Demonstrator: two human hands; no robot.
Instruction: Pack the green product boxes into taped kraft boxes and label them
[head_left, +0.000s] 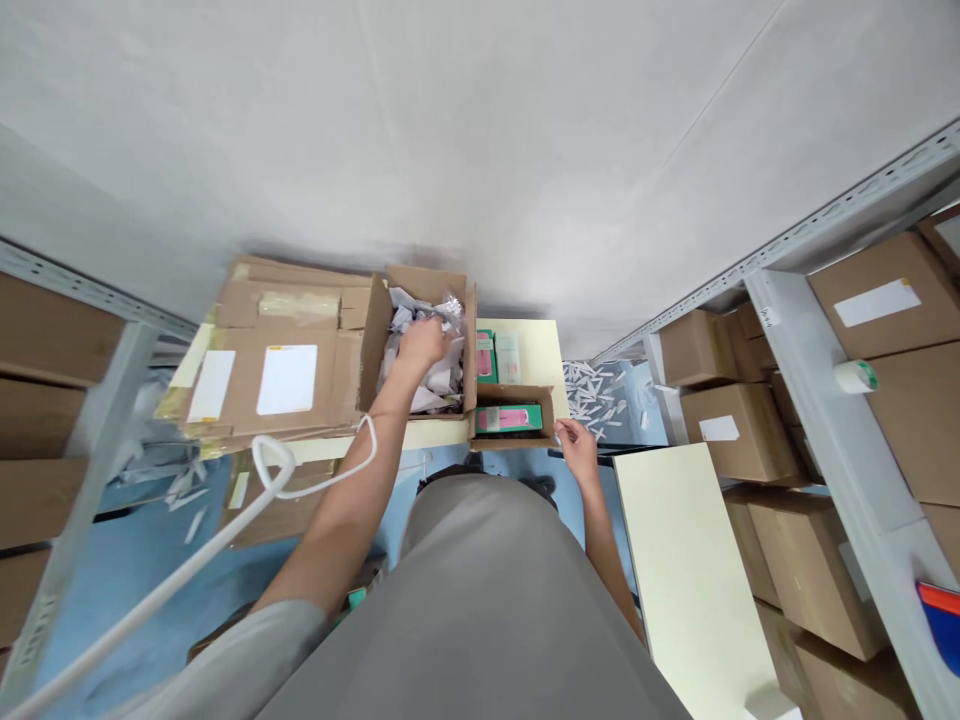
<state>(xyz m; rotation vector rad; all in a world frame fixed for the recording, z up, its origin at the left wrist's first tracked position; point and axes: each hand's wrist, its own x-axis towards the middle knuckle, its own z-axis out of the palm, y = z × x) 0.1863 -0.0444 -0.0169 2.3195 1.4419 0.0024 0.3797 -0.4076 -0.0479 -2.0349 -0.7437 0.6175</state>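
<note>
**Matt Cardboard Meets Smooth Metal**

Flattened cartons [341, 385] of dull brown cardboard carry a glossy strip of clear tape [298, 305] and a smooth white paper label [286, 385]. Beside them, an open box [426, 281] of matt cardboard holds crumpled paper [442, 385], rough with creases, and shiny clear plastic film [453, 309]. A small box [549, 405], also plain cardboard, contains a printed green-and-pink carton [510, 418] with a smooth face. The cream tabletop [539, 350] looks smooth, as do the painted metal shelf frame [840, 370] and the white, plastic-looking tube [187, 575]. Soft grey cloth forms the matt shirt [480, 600].
</note>
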